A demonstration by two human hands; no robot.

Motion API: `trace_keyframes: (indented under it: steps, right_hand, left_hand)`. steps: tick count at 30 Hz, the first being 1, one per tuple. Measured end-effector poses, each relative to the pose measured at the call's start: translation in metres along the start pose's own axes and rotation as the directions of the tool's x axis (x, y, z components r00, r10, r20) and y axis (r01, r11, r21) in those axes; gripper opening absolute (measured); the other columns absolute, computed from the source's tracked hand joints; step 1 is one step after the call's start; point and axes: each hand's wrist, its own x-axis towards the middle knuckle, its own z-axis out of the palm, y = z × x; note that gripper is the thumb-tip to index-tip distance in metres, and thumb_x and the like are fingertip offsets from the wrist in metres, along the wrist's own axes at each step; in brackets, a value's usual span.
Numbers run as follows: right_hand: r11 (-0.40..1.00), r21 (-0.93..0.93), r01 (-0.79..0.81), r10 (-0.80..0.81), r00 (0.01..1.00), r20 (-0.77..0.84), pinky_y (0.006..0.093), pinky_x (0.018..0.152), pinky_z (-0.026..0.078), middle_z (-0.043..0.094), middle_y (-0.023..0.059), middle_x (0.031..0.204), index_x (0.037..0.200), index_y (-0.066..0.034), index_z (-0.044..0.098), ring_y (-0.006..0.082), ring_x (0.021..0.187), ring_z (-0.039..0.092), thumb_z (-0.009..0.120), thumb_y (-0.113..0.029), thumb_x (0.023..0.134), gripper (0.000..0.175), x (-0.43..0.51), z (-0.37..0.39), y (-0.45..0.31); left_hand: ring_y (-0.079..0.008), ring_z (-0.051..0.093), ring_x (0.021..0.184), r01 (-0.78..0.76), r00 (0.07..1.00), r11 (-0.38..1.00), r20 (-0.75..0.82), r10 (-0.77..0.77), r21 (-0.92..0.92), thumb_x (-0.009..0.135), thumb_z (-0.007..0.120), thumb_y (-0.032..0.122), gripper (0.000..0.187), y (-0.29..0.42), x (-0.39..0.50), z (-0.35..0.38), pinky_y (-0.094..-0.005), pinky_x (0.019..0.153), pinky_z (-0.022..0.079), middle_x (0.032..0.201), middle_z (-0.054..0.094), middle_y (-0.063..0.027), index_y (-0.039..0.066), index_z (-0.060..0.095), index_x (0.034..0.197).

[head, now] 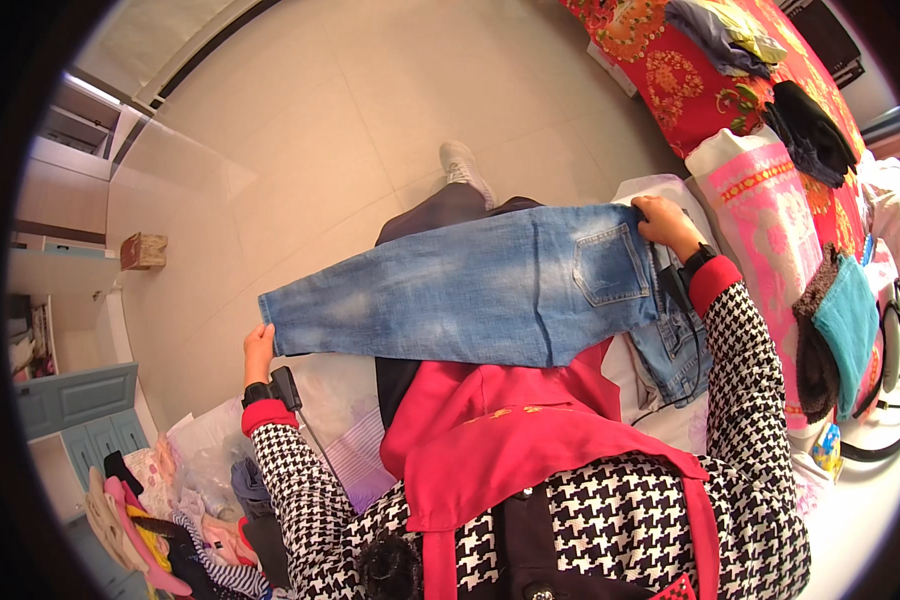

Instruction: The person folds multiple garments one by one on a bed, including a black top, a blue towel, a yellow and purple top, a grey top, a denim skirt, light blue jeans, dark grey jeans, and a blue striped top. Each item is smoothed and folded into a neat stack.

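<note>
A pair of blue denim jeans (pixel 450 289), folded lengthwise, stretches sideways over my lap. My left hand (pixel 258 352) pinches the corner of the leg hem. At the other end, my right hand (pixel 666 223) grips the waistband above the back pocket (pixel 611 266). A crosswise crease runs down the cloth near that pocket. Beneath my right forearm, more denim clothing (pixel 675 356) lies on the bed. My red apron (pixel 510 435) shows below the jeans.
Heaped clothes (pixel 202 532) lie at lower left. On my right stand a rolled pink patterned blanket (pixel 765 217), a teal cloth (pixel 847 330) and a red floral cover (pixel 667 82) with folded dark garments (pixel 810 135). A small wooden stool (pixel 143 251) stands on the tiled floor.
</note>
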Motion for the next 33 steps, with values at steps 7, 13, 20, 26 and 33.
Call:
trace_keyframes:
  steps: [7, 13, 20, 26, 33]
  right_hand:
    - [0.998, 0.036, 0.048, -0.041, 0.985, -0.169, 0.0434, 0.075, 0.045, 0.058, 0.0173, 0.085, 0.084, -0.001, 0.055, 0.0359, 0.086, 0.056, 0.056, -0.008, 0.068, 0.017, -0.028, -0.026, -0.002]
    - [0.993, 0.12, -0.008, 0.046, 0.945, -0.324, 0.0426, 0.071, 0.044, 0.056, 0.0175, 0.082, 0.083, -0.0011, 0.051, 0.0361, 0.083, 0.055, 0.056, -0.009, 0.07, 0.016, -0.091, -0.063, -0.031]
    - [0.95, 0.215, -0.225, 0.309, 0.772, -0.555, 0.0344, 0.071, 0.044, 0.057, 0.0129, 0.082, 0.083, -0.0015, 0.051, 0.0296, 0.079, 0.055, 0.055, 0.005, 0.065, 0.02, -0.255, -0.072, -0.088]
    - [0.855, 0.426, -0.295, 0.498, 0.694, -0.52, 0.0315, 0.075, 0.045, 0.059, 0.0133, 0.083, 0.081, 0.0, 0.052, 0.0273, 0.082, 0.059, 0.056, 0.011, 0.065, 0.02, -0.295, -0.036, -0.099]
    - [0.858, 0.441, -0.262, 0.487, 0.688, -0.538, 0.0315, 0.073, 0.046, 0.06, 0.0124, 0.083, 0.08, -0.0004, 0.052, 0.0274, 0.08, 0.059, 0.058, 0.01, 0.065, 0.019, -0.296, -0.032, -0.096]
  left_hand:
    - [-0.0079, 0.044, 0.065, -0.059, 0.998, 0.997, -0.003, 0.058, -0.058, 0.085, 0.054, 0.008, 0.009, 0.004, 0.011, -0.018, -0.025, 0.057, 0.039, 0.072, 0.053, 0.0012, 0.0, 0.058, 0.085]
    - [-0.0122, 0.054, 0.081, -0.176, 0.984, 0.929, -0.065, 0.164, -0.326, 0.08, 0.048, 0.0, 0.03, 0.011, -0.009, -0.05, -0.0242, 0.07, 0.044, 0.097, 0.059, -0.0046, 0.0, 0.056, 0.109]
    - [-0.0197, 0.053, 0.102, -0.341, 0.94, 0.684, -0.239, 0.243, -0.646, 0.086, 0.049, 0.021, 0.016, 0.012, -0.142, -0.11, -0.0327, 0.091, 0.042, 0.115, 0.052, -0.0047, 0.011, 0.055, 0.096]
    - [-0.0215, 0.053, 0.104, -0.441, 0.897, 0.69, -0.276, 0.344, -0.574, 0.087, 0.046, 0.026, 0.012, 0.041, -0.234, -0.131, -0.0381, 0.09, 0.044, 0.116, 0.052, -0.0049, 0.015, 0.05, 0.09]
    - [-0.0211, 0.053, 0.103, -0.408, 0.912, 0.718, -0.215, 0.35, -0.563, 0.087, 0.045, 0.024, 0.011, 0.056, -0.239, -0.13, -0.0383, 0.09, 0.044, 0.114, 0.052, -0.0054, 0.015, 0.05, 0.089]
